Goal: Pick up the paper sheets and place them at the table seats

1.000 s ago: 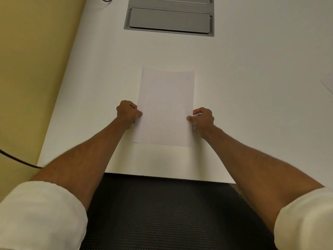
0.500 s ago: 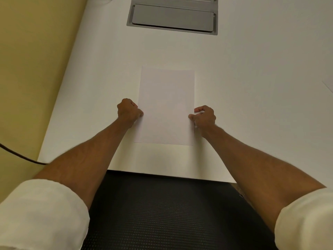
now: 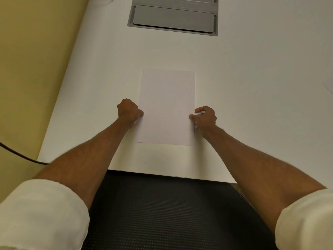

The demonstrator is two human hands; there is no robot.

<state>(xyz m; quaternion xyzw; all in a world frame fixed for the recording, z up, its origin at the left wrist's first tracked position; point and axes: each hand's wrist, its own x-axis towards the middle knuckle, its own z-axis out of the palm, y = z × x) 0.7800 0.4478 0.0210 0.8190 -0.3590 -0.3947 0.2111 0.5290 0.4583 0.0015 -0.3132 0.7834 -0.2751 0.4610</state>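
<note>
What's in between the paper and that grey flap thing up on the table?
Nothing. In the head view, only bare white table lies between the paper sheet and the grey hatch.

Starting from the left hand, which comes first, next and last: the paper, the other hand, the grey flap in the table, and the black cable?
From the left hand:
1. Paper, touching its fingertips, just to the right.
2. Right hand, across the paper at its other edge.
3. Grey flap and black cable: too close to call. The flap lies far up the table; the cable runs low on the left.
</note>
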